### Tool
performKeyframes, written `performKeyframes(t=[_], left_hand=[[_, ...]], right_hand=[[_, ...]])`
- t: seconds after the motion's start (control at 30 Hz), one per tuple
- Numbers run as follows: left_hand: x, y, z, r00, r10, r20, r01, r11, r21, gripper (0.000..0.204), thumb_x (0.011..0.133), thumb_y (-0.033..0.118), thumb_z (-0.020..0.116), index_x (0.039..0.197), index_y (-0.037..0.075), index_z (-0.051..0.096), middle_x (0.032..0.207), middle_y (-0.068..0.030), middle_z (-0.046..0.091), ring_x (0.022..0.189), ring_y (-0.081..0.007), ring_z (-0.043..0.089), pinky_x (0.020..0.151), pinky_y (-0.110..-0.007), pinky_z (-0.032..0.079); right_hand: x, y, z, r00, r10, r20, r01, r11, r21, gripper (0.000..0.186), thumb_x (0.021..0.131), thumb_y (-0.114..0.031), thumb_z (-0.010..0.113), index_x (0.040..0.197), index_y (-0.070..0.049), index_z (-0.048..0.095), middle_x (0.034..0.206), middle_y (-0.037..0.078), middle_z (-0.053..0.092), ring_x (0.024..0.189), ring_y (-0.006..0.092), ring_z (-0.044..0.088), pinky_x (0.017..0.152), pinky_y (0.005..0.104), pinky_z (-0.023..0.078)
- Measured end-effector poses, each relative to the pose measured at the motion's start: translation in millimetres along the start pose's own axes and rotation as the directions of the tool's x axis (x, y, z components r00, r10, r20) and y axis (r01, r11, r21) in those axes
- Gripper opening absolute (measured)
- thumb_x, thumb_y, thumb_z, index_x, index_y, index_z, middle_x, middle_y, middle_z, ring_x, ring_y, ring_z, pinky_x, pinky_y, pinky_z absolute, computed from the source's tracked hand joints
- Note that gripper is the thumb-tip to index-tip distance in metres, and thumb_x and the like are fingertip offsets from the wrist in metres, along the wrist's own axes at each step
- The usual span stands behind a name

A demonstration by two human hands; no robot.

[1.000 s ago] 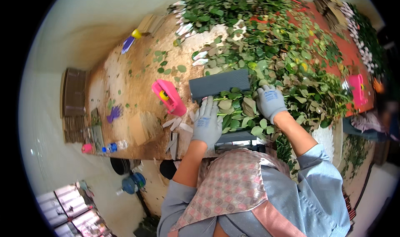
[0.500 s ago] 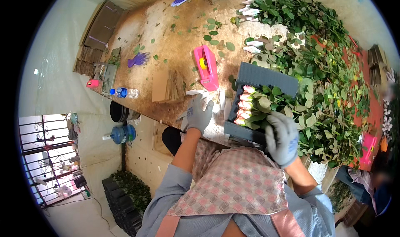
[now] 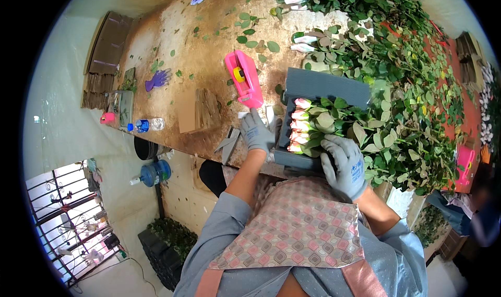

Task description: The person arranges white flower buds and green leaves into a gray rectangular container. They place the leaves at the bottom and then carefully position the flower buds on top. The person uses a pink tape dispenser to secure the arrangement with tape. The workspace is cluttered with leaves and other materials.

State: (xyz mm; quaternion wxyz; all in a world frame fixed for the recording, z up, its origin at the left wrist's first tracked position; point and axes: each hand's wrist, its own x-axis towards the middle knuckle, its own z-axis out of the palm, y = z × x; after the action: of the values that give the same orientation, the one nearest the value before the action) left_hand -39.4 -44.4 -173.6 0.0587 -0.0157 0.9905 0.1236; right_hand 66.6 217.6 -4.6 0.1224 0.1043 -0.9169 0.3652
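Note:
Pink-and-cream roses (image 3: 299, 126) lie in a row, heads to the left, inside a dark grey ribbed tray (image 3: 329, 86) with raised far and near walls. My right hand (image 3: 344, 166), in a grey glove, rests on the leaves behind the rose heads, fingers stretched and thumb apart. My left hand (image 3: 257, 132), also gloved, lies just left of the tray with its fingers extended and nothing visible in them. Its fingertips are close to the near end of a pink tape dispenser (image 3: 244, 79) holding a yellow roll. White strips (image 3: 270, 117) lie beside that hand.
Leafy stems (image 3: 402, 114) pile up on the right. White-wrapped bunches (image 3: 302, 47) lie at the far side. Left of my hands are cardboard sheets (image 3: 195, 113), grey pieces (image 3: 228, 144), a purple glove (image 3: 158, 80) and a water bottle (image 3: 148, 125) near the table edge.
The view has shifted. My left hand has moved right, closer to the tray. My right hand has come down onto the rose leaves, its fingers stretched further over them.

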Motion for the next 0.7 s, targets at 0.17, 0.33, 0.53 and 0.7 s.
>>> performKeyframes(t=[0.17, 0.33, 0.53, 0.7], left_hand=[[-4.0, -9.7, 27.6, 0.993, 0.118, -0.021, -0.114, 0.985, 0.132, 0.077, 0.088, 0.038, 0.067, 0.153, 0.006, 0.039, 0.133, -0.0181, 0.047, 0.124, -0.0398, 0.044, 0.106, -0.055, 0.034], [-14.2, -13.2, 19.7, 0.963, 0.257, -0.080, -0.244, 0.959, 0.141, 0.060, 0.090, 0.038, 0.065, 0.139, 0.007, 0.049, 0.125, -0.0154, 0.051, 0.116, -0.0394, 0.049, 0.098, -0.055, 0.041], [12.6, -17.9, 3.1, 0.983, 0.156, 0.101, -0.151, 0.987, -0.053, 0.028, 0.090, 0.020, 0.063, 0.113, 0.006, 0.057, 0.120, -0.0212, 0.053, 0.106, -0.0457, 0.061, 0.091, -0.056, 0.049], [-13.4, -33.2, -27.2, 0.995, 0.088, -0.052, -0.098, 0.963, -0.251, 0.039, 0.093, 0.019, 0.063, 0.128, 0.002, 0.056, 0.117, -0.0268, 0.060, 0.108, -0.0474, 0.061, 0.090, -0.054, 0.050]], right_hand=[[2.1, 1.9, 7.1, 0.999, -0.028, 0.026, 0.028, 0.999, 0.031, 0.031, 0.084, -0.008, 0.072, 0.114, -0.006, 0.065, 0.119, 0.012, 0.066, 0.104, 0.0325, 0.064, 0.089, 0.0437, 0.050], [-0.9, 5.8, 6.8, 0.999, 0.011, 0.046, -0.012, 1.000, 0.019, 0.030, 0.085, -0.009, 0.072, 0.114, -0.006, 0.066, 0.119, 0.012, 0.066, 0.104, 0.0321, 0.063, 0.089, 0.0438, 0.050], [-5.6, 9.7, 8.1, 0.999, -0.024, 0.038, 0.025, 0.999, -0.021, 0.029, 0.085, -0.010, 0.071, 0.114, -0.007, 0.066, 0.118, 0.011, 0.066, 0.105, 0.0314, 0.062, 0.090, 0.0437, 0.049], [-8.2, 5.2, 9.5, 1.000, -0.030, -0.003, 0.030, 0.997, -0.066, 0.029, 0.086, -0.012, 0.070, 0.114, -0.007, 0.065, 0.117, 0.010, 0.065, 0.107, 0.0317, 0.061, 0.092, 0.0449, 0.048]])
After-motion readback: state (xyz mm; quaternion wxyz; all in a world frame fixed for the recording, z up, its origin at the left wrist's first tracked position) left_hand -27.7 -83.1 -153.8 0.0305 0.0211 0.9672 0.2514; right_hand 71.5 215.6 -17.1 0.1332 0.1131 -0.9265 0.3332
